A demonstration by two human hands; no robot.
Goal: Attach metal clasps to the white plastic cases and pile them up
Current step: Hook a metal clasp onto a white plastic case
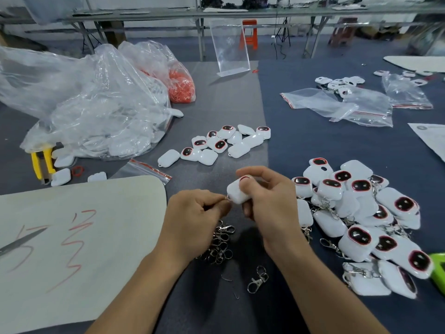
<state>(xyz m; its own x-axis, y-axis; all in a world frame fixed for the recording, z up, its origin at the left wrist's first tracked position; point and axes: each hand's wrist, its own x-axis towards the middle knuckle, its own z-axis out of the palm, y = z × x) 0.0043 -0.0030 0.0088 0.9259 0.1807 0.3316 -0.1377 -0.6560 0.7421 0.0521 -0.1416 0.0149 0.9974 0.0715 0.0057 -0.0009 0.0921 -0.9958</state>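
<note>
Slanting lower-left, white case (238,193) in right hand (271,206); left hand (192,214) pinches clasp (226,197).

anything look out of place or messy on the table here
Nothing looks damaged or spilled. One metal clasp lies alone, apart from the clasp heap, with two thin wire scraps beside it. A white case lies just outside the big plastic bag.
</note>
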